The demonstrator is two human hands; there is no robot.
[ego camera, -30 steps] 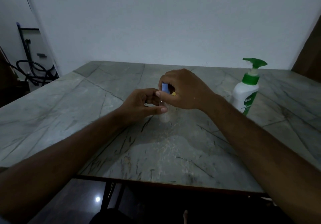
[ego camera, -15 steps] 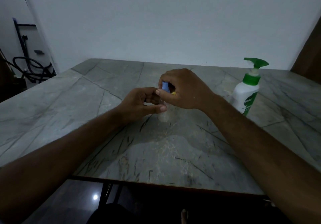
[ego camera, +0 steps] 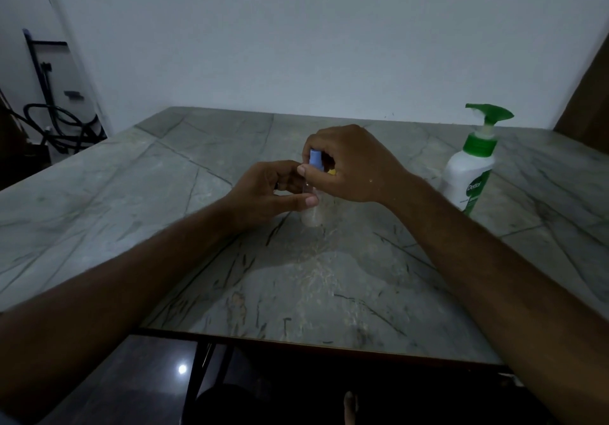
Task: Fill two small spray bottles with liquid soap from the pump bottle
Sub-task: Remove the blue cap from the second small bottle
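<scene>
A small clear spray bottle [ego camera: 312,216] stands on the marble table [ego camera: 296,286] at the middle. My left hand [ego camera: 268,192] grips its body from the left. My right hand [ego camera: 349,164] pinches its blue spray cap [ego camera: 314,157] from above. A bit of yellow [ego camera: 332,171] shows under my right palm; what it belongs to is hidden by the hand. The white pump bottle [ego camera: 469,179] with a green pump head stands upright to the right, apart from both hands.
The table's near edge [ego camera: 313,347] runs across the bottom, with dark floor below it. A white wall stands behind the table. Black hoses and a stand [ego camera: 56,121] sit beyond the table's left side.
Both hands stay on the small bottle and its blue cap with almost no shift. The camera view has drifted a little.
</scene>
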